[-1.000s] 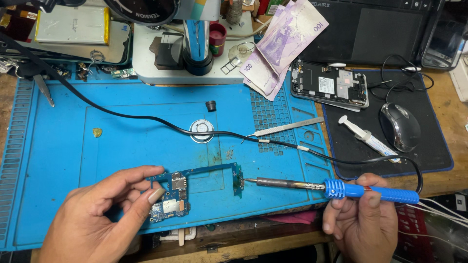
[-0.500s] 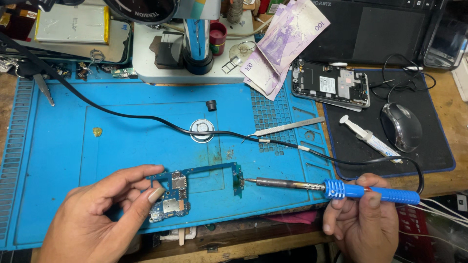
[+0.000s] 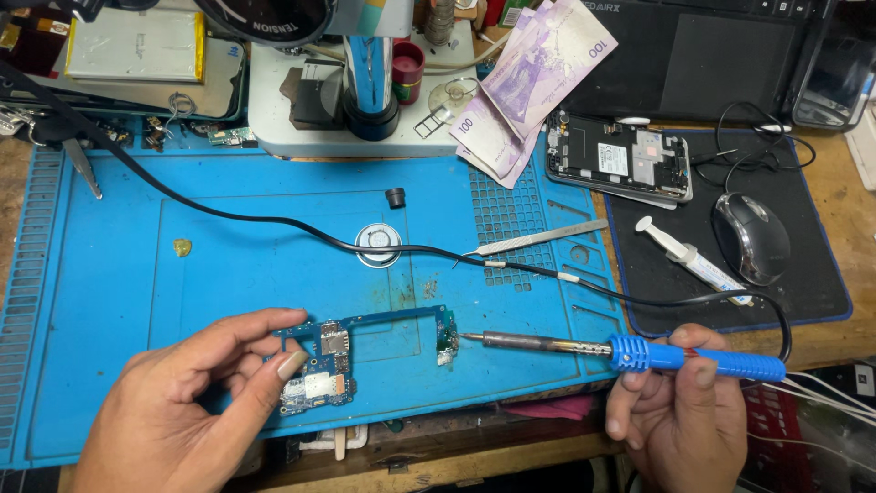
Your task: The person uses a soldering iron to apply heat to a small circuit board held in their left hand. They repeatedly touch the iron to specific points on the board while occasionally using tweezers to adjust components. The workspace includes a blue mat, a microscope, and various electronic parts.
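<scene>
The left hand point(image 3: 182, 402) pinches the blue circuit board point(image 3: 365, 351) on the mat's point(image 3: 228, 292) near edge; the right hand point(image 3: 680, 411) grips the soldering iron point(image 3: 630, 351) — tip just beside the board's right end, not touching, so soldering seems barely begun.

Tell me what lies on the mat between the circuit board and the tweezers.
In the head view, the black cord crosses between circuit board and tweezers; otherwise bare blue mat.
</scene>
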